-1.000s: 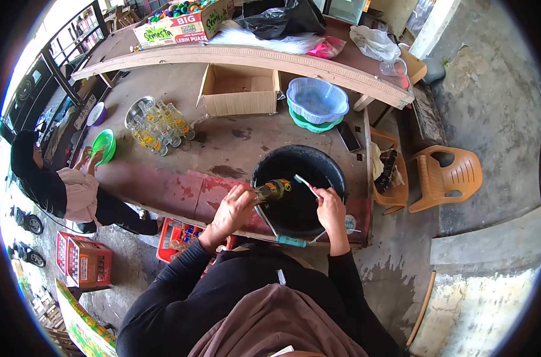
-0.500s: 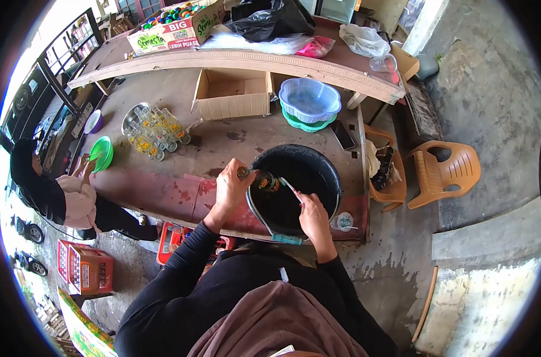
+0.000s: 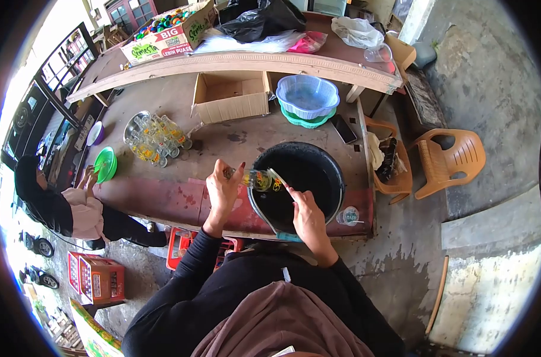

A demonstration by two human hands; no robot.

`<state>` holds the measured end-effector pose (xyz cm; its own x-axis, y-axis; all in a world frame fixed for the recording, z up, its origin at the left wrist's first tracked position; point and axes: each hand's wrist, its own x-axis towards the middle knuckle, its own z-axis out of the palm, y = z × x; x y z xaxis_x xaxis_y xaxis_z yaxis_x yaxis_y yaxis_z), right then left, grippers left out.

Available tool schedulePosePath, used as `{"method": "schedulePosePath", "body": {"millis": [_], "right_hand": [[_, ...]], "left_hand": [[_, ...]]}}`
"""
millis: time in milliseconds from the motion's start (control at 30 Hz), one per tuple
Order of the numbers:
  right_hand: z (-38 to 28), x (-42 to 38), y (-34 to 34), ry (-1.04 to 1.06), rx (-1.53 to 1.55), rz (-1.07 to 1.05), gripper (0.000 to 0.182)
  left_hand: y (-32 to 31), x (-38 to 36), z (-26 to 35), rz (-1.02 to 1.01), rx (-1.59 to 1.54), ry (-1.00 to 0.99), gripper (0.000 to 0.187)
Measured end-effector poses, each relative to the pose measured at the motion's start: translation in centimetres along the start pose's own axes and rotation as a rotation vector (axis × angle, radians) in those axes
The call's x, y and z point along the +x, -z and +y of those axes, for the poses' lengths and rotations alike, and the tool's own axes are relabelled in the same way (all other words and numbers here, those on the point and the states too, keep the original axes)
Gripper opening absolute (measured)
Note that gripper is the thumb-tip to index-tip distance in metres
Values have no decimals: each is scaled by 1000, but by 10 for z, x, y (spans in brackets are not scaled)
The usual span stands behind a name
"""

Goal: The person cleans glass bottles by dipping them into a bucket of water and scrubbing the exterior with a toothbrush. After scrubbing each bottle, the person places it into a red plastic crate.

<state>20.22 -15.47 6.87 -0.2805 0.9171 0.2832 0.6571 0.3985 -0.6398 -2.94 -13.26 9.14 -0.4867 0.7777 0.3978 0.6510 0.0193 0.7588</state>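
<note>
Clock taken from the bucket (image 3: 294,146) centre, 12 = far side of the table. Bottle (image 3: 260,179) is across the bucket's 9 to 10 o'clock side, lying near level, printed end pointing at 3. Left hand (image 3: 223,184) has its fingers wrapped round the other end, looks like the neck. Right hand (image 3: 308,215) comes in over 5 to 6, fingers pinching a white-headed brush (image 3: 279,178); head is right at the printed end, but can't tell if bristles touch or sit just off. Bucket interior is dark, can't read a water level. For good brushing, I'd hold the bottle further in toward 3 so drips land inside, lay bristles flat, use short strokes, and roll the bottle with the left fingers rather than chasing it with the brush. Grip firm, wet glass would likely slip. Don't knock glass on the rim. Watch the right elbow: clear cup (image 3: 348,216) sits just outside at 4. Phone (image 3: 343,129) is at 1 to 2, so avoid flicking that way.
</note>
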Motion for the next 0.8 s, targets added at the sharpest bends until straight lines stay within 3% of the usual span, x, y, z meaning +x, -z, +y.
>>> {"method": "schedulePosePath", "body": {"millis": [100,200,333,400,467,533,667,733,800], "right_hand": [[15,3,3,-176,-181,-77,37],[-5,1,13,10,1,63,38],[-14,-7,11,34,128,6,40],[-1,-8,14,-84,-76,-16,40],[10,-8,21,-63,-103,8,41],[-13,-6,32,-22,-28,12,41],[-17,-13,27,44,112,-70,38],[7,-7,21,-24,-119,14,40],[12,-3,25,-50,-163,20,41]], "left_hand": [[2,-5,-3,34,-12,-31,39],[8,-10,0,23,-31,25,40],[10,-20,-8,86,-20,-2,38],[16,-30,-4,19,-151,122,35],[19,-36,-3,24,-192,141,32],[18,-47,-13,23,-316,109,33],[25,-63,-28,-20,-207,-1,33],[34,-66,-22,-57,-173,3,33],[41,-67,-14,-58,-121,-208,32]]}}
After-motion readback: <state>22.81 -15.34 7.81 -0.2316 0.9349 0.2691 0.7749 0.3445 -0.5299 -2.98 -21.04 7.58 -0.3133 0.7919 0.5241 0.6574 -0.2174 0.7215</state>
